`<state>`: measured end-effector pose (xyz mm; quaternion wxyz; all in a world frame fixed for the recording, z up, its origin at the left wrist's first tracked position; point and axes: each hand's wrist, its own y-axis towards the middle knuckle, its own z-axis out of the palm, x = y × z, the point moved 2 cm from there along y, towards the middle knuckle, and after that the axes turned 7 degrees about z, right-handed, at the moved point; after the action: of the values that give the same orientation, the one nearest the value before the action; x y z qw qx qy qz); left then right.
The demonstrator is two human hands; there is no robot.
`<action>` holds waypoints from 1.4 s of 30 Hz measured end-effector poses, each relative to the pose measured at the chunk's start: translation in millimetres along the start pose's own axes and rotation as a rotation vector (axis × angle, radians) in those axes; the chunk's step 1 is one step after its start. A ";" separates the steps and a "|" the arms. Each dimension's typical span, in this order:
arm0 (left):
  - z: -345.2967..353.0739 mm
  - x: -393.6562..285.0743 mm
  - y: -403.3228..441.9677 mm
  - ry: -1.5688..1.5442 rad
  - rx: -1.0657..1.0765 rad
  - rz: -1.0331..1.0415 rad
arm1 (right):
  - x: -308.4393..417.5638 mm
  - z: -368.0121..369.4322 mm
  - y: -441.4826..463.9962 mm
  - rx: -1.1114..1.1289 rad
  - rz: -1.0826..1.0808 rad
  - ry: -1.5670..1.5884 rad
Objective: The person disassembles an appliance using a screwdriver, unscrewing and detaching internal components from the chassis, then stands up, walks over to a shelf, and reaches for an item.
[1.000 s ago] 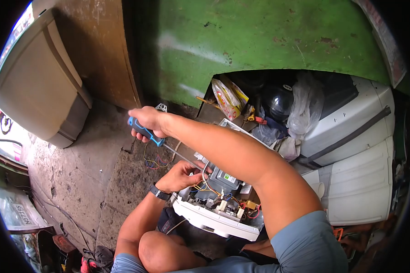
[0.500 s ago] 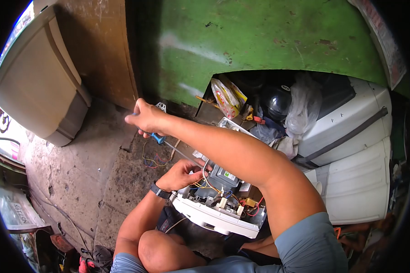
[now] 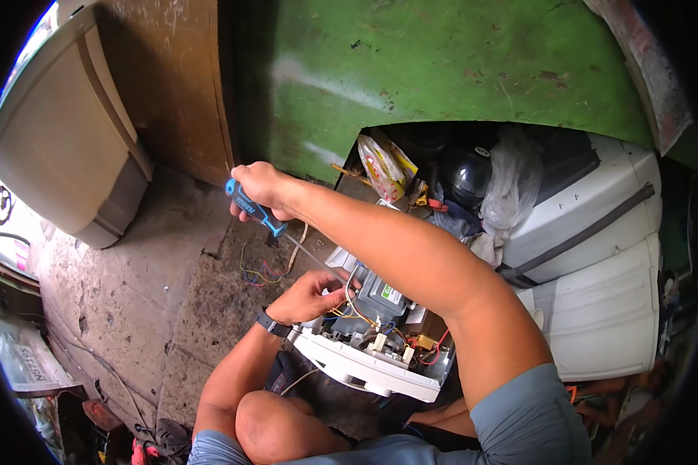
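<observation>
A screwdriver (image 3: 251, 208) with a blue and dark handle is in my right hand (image 3: 262, 190), its long shaft slanting down right to an opened white appliance (image 3: 368, 370). Beside the shaft's lower end, my left hand (image 3: 310, 297) has thumb and fingers pinched together at the appliance's left side; what they hold, if anything, is hidden. A dark watch is on that wrist. Inside the appliance are a grey boxed part (image 3: 380, 293) with a green label, and several coloured wires. The screwdriver tip is hidden near my left fingers.
Loose coloured wires (image 3: 262, 273) lie on the concrete floor (image 3: 132, 310). At the left stands a large beige panel (image 3: 62, 139). Plastic bags (image 3: 512, 186), a black helmet (image 3: 467, 172) and white casings (image 3: 605, 310) fill the right side, under a green wall (image 3: 457, 62).
My right hand has turned on the screwdriver, so its handle shows again after being mostly covered. My left hand has stayed nearly in place.
</observation>
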<state>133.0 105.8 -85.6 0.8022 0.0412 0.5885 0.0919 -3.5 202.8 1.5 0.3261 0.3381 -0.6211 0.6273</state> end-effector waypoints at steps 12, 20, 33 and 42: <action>0.8 12.6 -4.6 0.142 -0.053 0.009 | 10.6 10.8 -26.3 -0.268 -0.096 -0.163; -1.3 14.6 -2.9 0.122 -0.069 0.062 | 48.1 4.7 -40.6 -0.326 -0.379 -0.253; -66.7 -13.5 -55.9 -0.135 -0.628 0.235 | 71.0 -66.1 -328.0 -0.578 -0.868 0.092; -17.5 -131.3 -80.1 0.430 -0.494 0.027 | 8.4 71.0 -495.6 -0.627 -0.720 -1.475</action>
<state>86.1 0.9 18.1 0.6439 -0.1673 0.7038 0.2494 404.1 139.5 285.3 0.0976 0.7276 -0.6728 -0.0917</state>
